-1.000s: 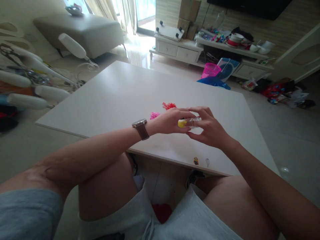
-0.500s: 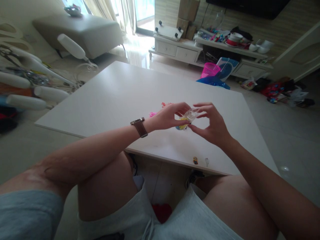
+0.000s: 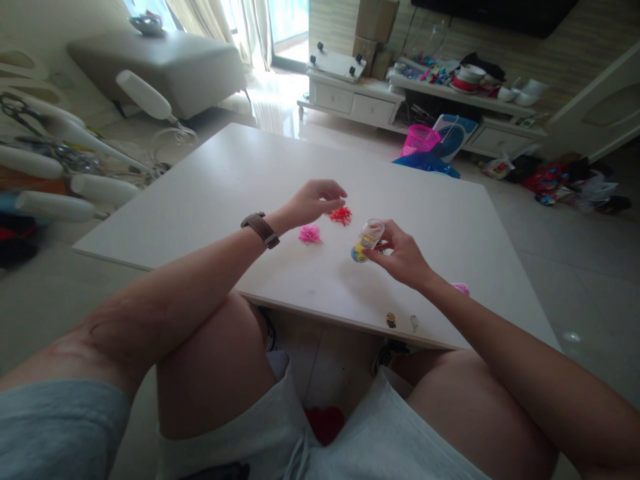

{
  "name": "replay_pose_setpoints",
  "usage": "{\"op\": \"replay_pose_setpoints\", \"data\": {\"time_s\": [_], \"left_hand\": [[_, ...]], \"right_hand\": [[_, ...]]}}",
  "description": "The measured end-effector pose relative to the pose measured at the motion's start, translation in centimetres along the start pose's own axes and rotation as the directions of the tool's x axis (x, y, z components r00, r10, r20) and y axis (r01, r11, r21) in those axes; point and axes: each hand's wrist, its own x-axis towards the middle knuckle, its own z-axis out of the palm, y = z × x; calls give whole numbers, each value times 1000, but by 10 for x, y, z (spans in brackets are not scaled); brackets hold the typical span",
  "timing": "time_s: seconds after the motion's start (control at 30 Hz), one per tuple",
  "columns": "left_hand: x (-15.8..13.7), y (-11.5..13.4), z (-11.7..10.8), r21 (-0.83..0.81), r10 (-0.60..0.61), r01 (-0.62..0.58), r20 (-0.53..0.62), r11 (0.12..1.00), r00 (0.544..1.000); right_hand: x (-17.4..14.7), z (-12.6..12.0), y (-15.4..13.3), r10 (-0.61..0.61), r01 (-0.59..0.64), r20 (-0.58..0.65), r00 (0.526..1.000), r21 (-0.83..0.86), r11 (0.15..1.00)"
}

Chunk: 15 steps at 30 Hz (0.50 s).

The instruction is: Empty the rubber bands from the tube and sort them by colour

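Observation:
My right hand (image 3: 400,253) grips a small clear bottle (image 3: 369,239) with yellow and blue on its lower part, tilted above the table. Its thumb presses the near side while the fingers go round behind. My left hand (image 3: 317,200) hovers beside a pile of thin red strands (image 3: 341,215), its thumb and fingers apart and nothing visible between them. A pile of thin pink strands (image 3: 310,233) lies just below that hand. Close to the table's near edge are a small Minion figure (image 3: 391,321) and a small clear piece (image 3: 414,323).
The white table (image 3: 240,173) spans the view before my knees. Something pink (image 3: 461,289) shows partly behind my right forearm. White-padded chair parts (image 3: 143,93) stand at the left. A pink basket (image 3: 421,139) and a blue stool-like item (image 3: 454,137) are past the far edge.
My left hand has let go of the bottle and moved left, toward the red pile. The bottle is now in my right hand alone, slightly left and more upright.

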Motion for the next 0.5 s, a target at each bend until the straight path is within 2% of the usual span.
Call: {"op": "replay_pose_setpoints", "data": {"time_s": [0.07, 0.13, 0.27, 0.5], "left_hand": [[4, -24, -15, 197, -192, 188, 1, 962, 981], [3, -43, -25, 364, -317, 288, 21, 886, 948], [-7, -62, -30, 504, -391, 294, 96, 812, 915], [-14, -77, -21, 580, -359, 209, 155, 788, 921]], "right_hand": [[0, 3, 8, 12, -10, 39, 999, -39, 999], [1, 5, 15, 17, -12, 71, 997, -67, 998], [1, 6, 19, -21, 32, 103, 994, -110, 993], [2, 4, 14, -31, 46, 114, 993, -135, 990]]}}
